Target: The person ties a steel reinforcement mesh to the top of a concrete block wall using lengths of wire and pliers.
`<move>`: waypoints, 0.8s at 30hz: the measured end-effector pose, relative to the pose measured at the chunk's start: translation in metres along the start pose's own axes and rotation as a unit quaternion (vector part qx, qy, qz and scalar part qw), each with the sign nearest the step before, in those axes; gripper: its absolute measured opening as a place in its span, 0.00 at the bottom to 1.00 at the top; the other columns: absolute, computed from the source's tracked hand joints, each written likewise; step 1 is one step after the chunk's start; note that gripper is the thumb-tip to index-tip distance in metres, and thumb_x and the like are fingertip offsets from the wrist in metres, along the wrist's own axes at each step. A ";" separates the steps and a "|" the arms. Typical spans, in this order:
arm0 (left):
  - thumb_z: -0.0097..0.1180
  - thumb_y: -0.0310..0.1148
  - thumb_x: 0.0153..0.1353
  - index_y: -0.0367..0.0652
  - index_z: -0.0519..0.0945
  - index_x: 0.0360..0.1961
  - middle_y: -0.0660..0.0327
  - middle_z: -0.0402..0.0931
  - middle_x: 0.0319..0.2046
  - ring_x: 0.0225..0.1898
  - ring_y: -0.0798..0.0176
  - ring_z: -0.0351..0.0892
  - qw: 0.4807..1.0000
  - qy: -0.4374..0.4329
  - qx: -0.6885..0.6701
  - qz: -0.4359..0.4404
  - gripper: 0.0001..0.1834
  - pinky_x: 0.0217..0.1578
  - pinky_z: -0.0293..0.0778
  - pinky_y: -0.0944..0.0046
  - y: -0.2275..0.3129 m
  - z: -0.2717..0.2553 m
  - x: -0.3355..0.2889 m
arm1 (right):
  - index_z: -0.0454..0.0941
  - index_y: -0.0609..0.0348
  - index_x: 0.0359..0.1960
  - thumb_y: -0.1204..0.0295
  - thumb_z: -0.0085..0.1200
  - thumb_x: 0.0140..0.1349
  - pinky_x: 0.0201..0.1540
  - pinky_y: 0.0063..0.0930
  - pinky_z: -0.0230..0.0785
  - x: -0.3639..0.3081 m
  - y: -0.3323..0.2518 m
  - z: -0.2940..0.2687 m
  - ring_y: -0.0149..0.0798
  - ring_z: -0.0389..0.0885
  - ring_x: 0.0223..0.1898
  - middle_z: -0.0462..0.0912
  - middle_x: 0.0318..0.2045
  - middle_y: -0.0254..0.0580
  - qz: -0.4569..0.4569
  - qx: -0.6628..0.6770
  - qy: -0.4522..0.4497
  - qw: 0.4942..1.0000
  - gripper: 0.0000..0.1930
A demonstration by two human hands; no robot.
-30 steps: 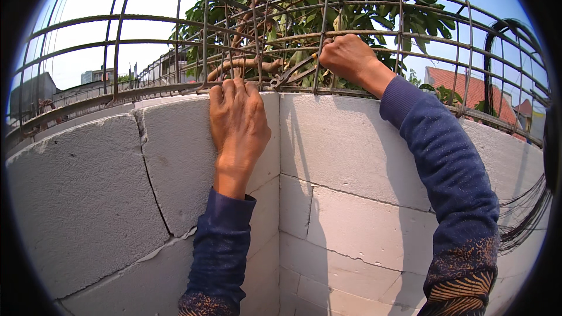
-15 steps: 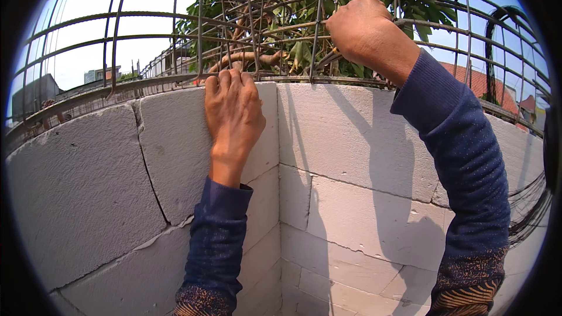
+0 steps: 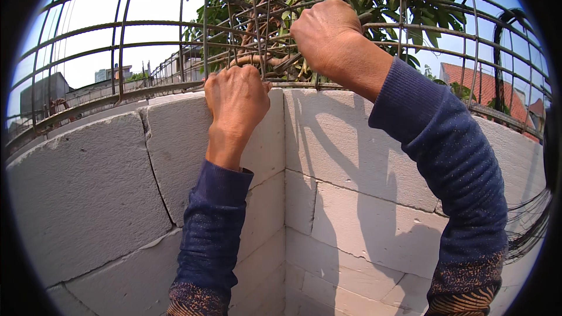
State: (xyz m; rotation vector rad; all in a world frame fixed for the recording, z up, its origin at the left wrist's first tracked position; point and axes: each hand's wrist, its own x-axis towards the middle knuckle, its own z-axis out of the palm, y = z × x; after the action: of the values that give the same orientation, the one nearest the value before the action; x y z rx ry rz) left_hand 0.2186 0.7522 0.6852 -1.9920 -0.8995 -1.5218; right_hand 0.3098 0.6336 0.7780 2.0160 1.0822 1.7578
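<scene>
My left hand (image 3: 237, 99) is closed at the inner corner, knuckles up at the top edge of the white block wall (image 3: 345, 134). It is beside the lowest bars of the rebar cage (image 3: 158, 41); its fingertips and whatever they hold are hidden. Up and to the right, my right hand (image 3: 329, 32) is clenched in front of the cage bars. A short dark rod-like end shows at its thumb-side back, but the fist hides most of that thing. Both forearms, in dark blue sleeves, reach up from below.
Rebar runs along the top of both walls and crosses densely at the corner. Leafy branches (image 3: 410, 9) grow close behind it. A bundle of thin black wire (image 3: 530, 228) hangs at the far right. A red tiled roof (image 3: 486, 82) stands beyond.
My right hand has moved left and slightly down, closer to my left hand. My left hand has curled into a tighter fist near the bars. The view has shifted slightly.
</scene>
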 end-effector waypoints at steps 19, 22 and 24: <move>0.58 0.26 0.55 0.34 0.85 0.38 0.42 0.83 0.35 0.43 0.43 0.85 0.998 -0.030 0.048 0.037 0.11 0.46 0.79 0.48 -0.023 0.019 0.029 | 0.88 0.54 0.33 0.71 0.62 0.57 0.30 0.39 0.80 0.042 -0.036 0.047 0.41 0.90 0.33 0.89 0.29 0.38 -0.030 0.063 0.080 0.994 0.05; 0.57 0.25 0.55 0.33 0.84 0.38 0.41 0.83 0.37 0.45 0.43 0.84 0.983 -0.174 0.050 -0.016 0.11 0.47 0.79 0.48 -0.015 0.003 0.046 | 0.88 0.51 0.29 0.71 0.64 0.55 0.35 0.34 0.82 0.031 -0.029 0.038 0.38 0.90 0.36 0.89 0.29 0.37 -0.014 0.089 0.098 0.991 0.03; 0.57 0.25 0.54 0.32 0.84 0.37 0.42 0.84 0.38 0.45 0.43 0.84 0.983 -0.172 0.015 -0.055 0.11 0.47 0.79 0.49 -0.013 0.004 0.051 | 0.88 0.51 0.29 0.71 0.64 0.54 0.35 0.33 0.81 0.030 -0.023 0.042 0.38 0.90 0.35 0.88 0.29 0.37 -0.007 0.113 0.090 0.990 0.03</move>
State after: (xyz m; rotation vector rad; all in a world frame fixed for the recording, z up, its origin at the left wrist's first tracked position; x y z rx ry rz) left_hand 0.2197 0.7747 0.7332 -2.2571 -1.1786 -1.2267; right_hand 0.3405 0.6809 0.7760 1.9955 1.4050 1.9156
